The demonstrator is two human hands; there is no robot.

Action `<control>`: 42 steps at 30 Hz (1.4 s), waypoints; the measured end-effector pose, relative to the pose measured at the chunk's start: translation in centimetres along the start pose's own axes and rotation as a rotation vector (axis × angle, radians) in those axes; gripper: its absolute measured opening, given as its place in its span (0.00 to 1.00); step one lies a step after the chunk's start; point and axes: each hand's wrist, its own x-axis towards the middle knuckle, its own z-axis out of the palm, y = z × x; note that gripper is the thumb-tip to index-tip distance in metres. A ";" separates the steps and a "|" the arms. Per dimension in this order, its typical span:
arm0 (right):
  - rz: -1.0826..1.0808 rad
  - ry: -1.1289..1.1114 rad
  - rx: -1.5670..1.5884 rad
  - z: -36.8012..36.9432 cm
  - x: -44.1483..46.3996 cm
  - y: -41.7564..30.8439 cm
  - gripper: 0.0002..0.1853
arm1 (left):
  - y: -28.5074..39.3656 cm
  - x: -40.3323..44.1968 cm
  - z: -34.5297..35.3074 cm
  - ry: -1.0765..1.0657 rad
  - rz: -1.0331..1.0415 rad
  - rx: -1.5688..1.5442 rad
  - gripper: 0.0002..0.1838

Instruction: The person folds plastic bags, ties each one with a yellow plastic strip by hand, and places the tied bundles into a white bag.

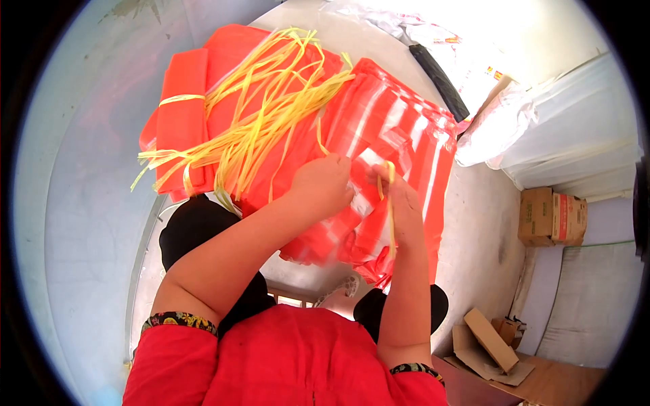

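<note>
A bundle of red plastic bags with clear stripes (433, 159) lies in front of me, its near part bunched under my hands. My left hand (323, 183) is closed over it, and a yellow strip (321, 137) runs into its fingers. To its right, my right hand (401, 206) pinches another length of yellow strip (391, 227), which loops over the fingers and hangs down past the wrist. Whether both lengths are one strip, I cannot tell. Left of the bags, a pile of loose yellow strips (271, 128) spreads over folded orange-red sheeting (227, 61).
A folded orange-red bundle (183, 88) is tied with yellow strip at the left. A black roll (439, 82) and white plastic bags (497, 128) lie at the back right. Cardboard boxes (552, 216) stand by the right wall, with flattened cardboard (491, 342) lower down.
</note>
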 end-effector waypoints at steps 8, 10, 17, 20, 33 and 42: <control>-0.011 0.019 0.051 3.0 1.9 1.5 0.28 | -2.6 0.7 -0.1 0.120 0.059 -0.080 0.16; 0.018 0.039 0.049 3.1 1.8 1.4 0.25 | -3.5 0.9 0.1 0.305 0.149 0.053 0.13; 0.023 0.041 -0.048 3.0 2.0 2.2 0.21 | -4.7 2.0 0.4 0.305 0.269 0.175 0.08; 0.025 0.020 -0.077 2.9 1.9 1.8 0.19 | -2.9 0.9 -2.2 0.025 0.060 -0.073 0.08; 0.034 -0.035 -0.059 4.2 0.2 0.8 0.16 | -3.6 -0.2 -3.6 -0.113 0.146 -0.880 0.10; 0.053 0.108 0.032 4.4 -0.3 0.7 0.11 | -0.3 -0.1 -2.3 0.088 0.391 -0.704 0.16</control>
